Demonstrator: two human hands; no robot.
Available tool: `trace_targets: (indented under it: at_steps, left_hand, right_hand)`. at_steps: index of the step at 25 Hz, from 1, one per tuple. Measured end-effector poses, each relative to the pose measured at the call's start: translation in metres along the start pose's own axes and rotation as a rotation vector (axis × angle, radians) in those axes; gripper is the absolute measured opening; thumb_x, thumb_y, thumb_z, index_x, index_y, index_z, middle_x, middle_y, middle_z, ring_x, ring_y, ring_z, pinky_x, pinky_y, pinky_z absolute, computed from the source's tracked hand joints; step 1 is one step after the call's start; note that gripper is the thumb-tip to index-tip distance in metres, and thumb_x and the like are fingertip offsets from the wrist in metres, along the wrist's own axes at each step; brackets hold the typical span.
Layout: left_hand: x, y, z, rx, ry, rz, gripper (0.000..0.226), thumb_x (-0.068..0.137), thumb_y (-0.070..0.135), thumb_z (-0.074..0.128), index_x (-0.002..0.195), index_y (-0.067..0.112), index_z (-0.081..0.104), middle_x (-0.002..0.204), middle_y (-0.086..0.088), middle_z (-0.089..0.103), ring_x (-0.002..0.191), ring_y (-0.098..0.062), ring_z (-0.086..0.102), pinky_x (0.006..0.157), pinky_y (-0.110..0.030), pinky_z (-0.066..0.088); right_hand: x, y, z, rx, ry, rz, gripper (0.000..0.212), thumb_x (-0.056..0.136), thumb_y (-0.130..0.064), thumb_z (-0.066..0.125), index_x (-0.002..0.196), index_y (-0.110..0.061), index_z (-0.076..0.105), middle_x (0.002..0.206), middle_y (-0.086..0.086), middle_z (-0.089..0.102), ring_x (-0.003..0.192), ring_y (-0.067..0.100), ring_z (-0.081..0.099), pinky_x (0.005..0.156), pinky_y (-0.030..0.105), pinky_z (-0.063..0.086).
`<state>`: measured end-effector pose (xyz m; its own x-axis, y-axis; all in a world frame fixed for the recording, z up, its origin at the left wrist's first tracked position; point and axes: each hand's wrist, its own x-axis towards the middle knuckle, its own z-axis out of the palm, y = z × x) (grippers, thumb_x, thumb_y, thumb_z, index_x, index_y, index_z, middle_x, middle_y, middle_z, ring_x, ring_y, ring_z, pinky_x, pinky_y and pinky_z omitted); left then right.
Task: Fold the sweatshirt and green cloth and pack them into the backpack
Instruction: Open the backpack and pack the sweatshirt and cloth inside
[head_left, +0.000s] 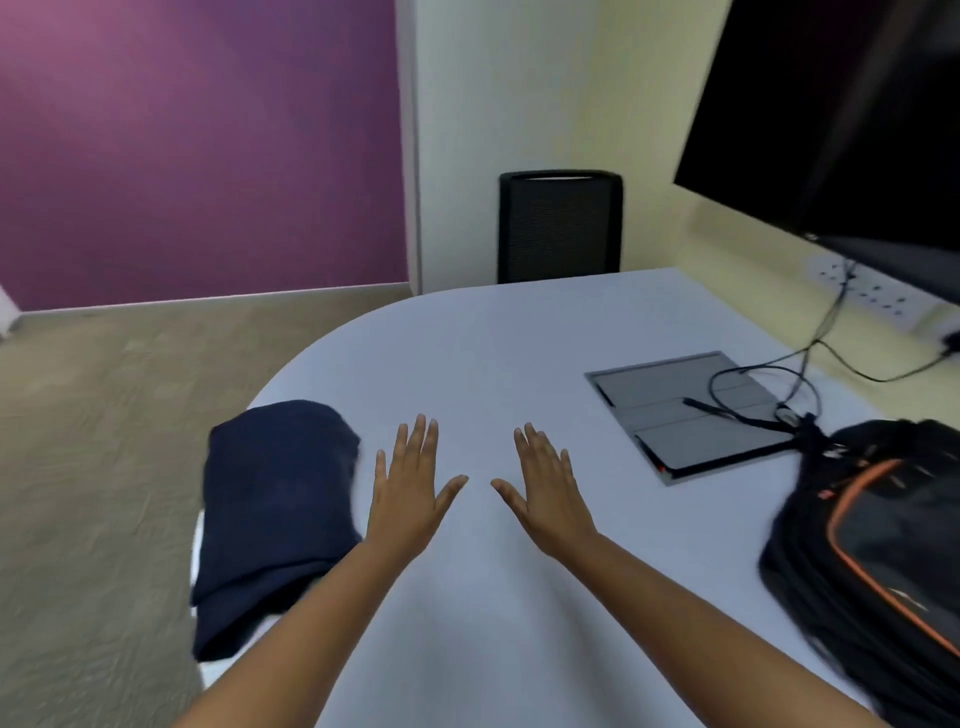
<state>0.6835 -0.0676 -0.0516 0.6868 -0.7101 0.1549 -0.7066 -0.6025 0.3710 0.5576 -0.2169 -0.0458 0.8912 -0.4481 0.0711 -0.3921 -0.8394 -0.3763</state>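
Observation:
A folded dark navy sweatshirt lies at the left edge of the white table, partly hanging over it. A black backpack with orange trim lies at the right edge. My left hand and my right hand hover side by side over the table's middle, palms down, fingers spread and straight, holding nothing. The left hand is just right of the sweatshirt. No green cloth is in view.
A grey cable hatch is set into the table at the right, with black cables running to wall sockets. A dark screen hangs on the right wall. A black chair stands behind the table. Carpet floor lies to the left.

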Motion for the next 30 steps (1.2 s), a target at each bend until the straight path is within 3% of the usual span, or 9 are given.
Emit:
trace_targets:
  at_steps: [6,12,17,20,22,25,27,28,30]
  left_hand:
    - [0.017,0.144,0.041,-0.09,-0.072,0.231,0.099,0.063,0.084,-0.019,0.138,0.02,-0.024,0.149,0.009,-0.024,0.14,-0.012,-0.022,0.115,-0.039,-0.01]
    - [0.013,0.288,0.111,-0.174,-0.243,0.38,0.111,0.059,0.086,-0.019,0.148,0.02,-0.01,0.158,0.002,-0.01,0.145,-0.014,-0.012,0.117,-0.042,-0.003]
    - [0.0,0.353,0.162,-0.235,-0.427,0.391,0.119,0.054,0.091,-0.012,0.149,0.021,-0.006,0.159,0.0,-0.005,0.147,-0.015,-0.002,0.116,-0.046,0.004]
    - [-0.002,0.373,0.184,-0.347,-0.542,0.355,0.118,0.056,0.093,0.002,0.149,0.021,-0.003,0.159,0.001,0.001,0.146,-0.015,0.006,0.116,-0.042,0.013]
    - [-0.002,0.384,0.192,-0.423,-0.605,0.311,0.108,0.067,0.086,0.018,0.15,0.019,0.002,0.159,-0.001,0.007,0.146,-0.016,0.011,0.115,-0.037,0.019]
    - [0.008,0.394,0.209,-0.422,-0.654,0.235,0.087,0.084,0.063,0.043,0.149,0.014,0.01,0.157,-0.005,0.015,0.144,-0.021,0.017,0.114,-0.039,0.023]
    - [0.024,0.4,0.23,-0.44,-0.706,0.177,0.103,0.071,0.079,0.045,0.146,0.013,0.018,0.152,-0.009,0.026,0.141,-0.026,0.025,0.112,-0.046,0.031]
    - [0.034,0.402,0.242,-0.463,-0.726,0.127,0.109,0.065,0.083,0.047,0.145,0.013,0.021,0.149,-0.011,0.03,0.139,-0.028,0.029,0.111,-0.048,0.033]
    - [0.054,0.409,0.25,-0.555,-0.765,-0.065,0.104,0.072,0.068,0.058,0.147,0.009,0.017,0.151,-0.016,0.027,0.14,-0.031,0.028,0.113,-0.046,0.029]
  right_hand:
    - [-0.073,0.116,-0.072,-0.036,0.134,0.175,0.09,0.077,-0.074,0.001,0.149,-0.019,-0.007,0.158,-0.002,-0.009,0.143,0.009,-0.014,0.116,0.034,-0.011]
    - [-0.164,0.25,-0.126,-0.147,0.227,0.483,0.104,0.067,-0.081,-0.016,0.149,-0.019,-0.003,0.159,0.0,-0.005,0.145,0.016,-0.009,0.116,0.039,-0.008]
    - [-0.226,0.329,-0.136,-0.218,0.145,0.735,0.122,0.051,-0.082,-0.03,0.15,-0.017,0.0,0.159,0.004,0.0,0.146,0.021,-0.003,0.117,0.041,-0.001]
    - [-0.246,0.36,-0.127,-0.177,0.05,0.846,0.086,0.084,-0.072,0.009,0.15,-0.017,0.004,0.159,0.007,0.0,0.146,0.024,-0.003,0.118,0.044,0.001]
    - [-0.255,0.378,-0.12,-0.16,0.04,0.903,0.077,0.092,-0.06,0.031,0.15,-0.018,0.005,0.159,0.008,0.0,0.146,0.026,-0.002,0.117,0.045,0.002]
    - [-0.271,0.407,-0.119,-0.112,0.102,1.066,0.081,0.09,-0.057,0.043,0.15,-0.019,0.003,0.158,0.013,-0.001,0.145,0.031,0.001,0.117,0.044,0.006]
    - [-0.28,0.428,-0.121,-0.016,0.204,1.221,0.088,0.087,-0.055,0.051,0.149,-0.015,0.004,0.156,0.021,0.005,0.144,0.035,0.008,0.117,0.044,0.013]
    - [-0.283,0.438,-0.122,0.105,0.287,1.301,0.092,0.085,-0.054,0.056,0.149,-0.011,0.006,0.154,0.023,0.011,0.142,0.037,0.014,0.116,0.045,0.018]
    - [-0.282,0.455,-0.122,0.48,0.464,1.417,0.101,0.079,-0.053,0.064,0.149,-0.008,0.006,0.152,0.021,0.023,0.138,0.038,0.025,0.113,0.048,0.026]
